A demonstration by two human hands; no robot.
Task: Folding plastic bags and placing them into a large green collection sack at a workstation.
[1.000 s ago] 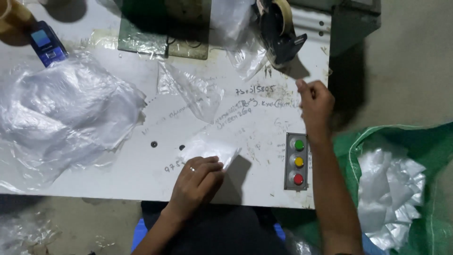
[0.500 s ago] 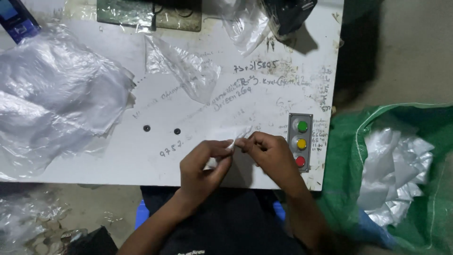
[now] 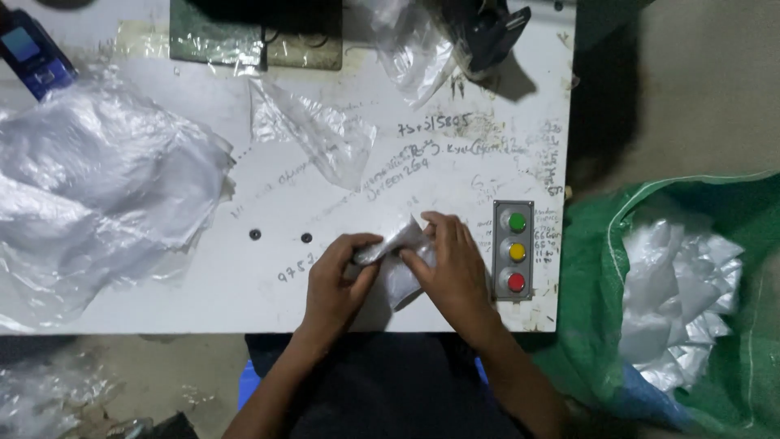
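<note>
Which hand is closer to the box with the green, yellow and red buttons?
The right hand. It sits just left of the button box, almost touching it, folding a small clear bag. The left hand is farther left, on the other side of the bag.

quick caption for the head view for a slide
Both hands, left hand and right hand, fold a small clear plastic bag on a white table beside a three-button box.

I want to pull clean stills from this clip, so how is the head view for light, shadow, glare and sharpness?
Head view: lit from above, the white table bright and slightly washed out; dark corners and floor; soft glare on the clear plastic pile; the left hand and right hand on the folded clear bag look reasonably sharp, with shadow beneath them.
</note>
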